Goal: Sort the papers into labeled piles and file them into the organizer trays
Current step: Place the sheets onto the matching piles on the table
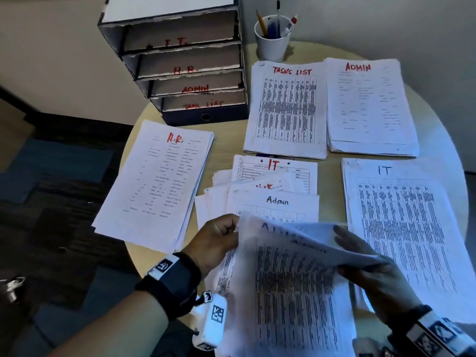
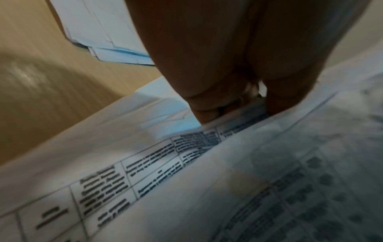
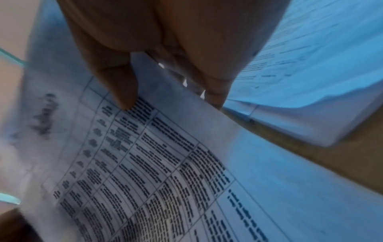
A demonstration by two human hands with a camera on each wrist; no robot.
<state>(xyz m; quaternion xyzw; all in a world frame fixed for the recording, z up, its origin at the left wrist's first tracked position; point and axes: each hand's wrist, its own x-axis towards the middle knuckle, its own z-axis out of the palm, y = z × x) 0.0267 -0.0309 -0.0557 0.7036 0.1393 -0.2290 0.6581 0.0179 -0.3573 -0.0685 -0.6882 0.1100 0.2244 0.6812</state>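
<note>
On the round table [image 1: 332, 173], near its front edge, my left hand [image 1: 213, 243] and right hand [image 1: 371, 266] pinch one Admin sheet [image 1: 291, 276]; tugging apart could tear it, or drag loose papers [image 1: 273, 191] off.

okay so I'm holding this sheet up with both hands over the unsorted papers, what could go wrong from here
1. The lifted sheet is bowed between your left hand and right hand; pulling apart could crease or tear it.
2. Its heading is blurred and partly folded over, so it could land on the wrong pile, say the IT pile beside it rather than the ADMIN pile.
3. The loose fanned papers underneath could slide further apart if the sheet drags across them.
</note>
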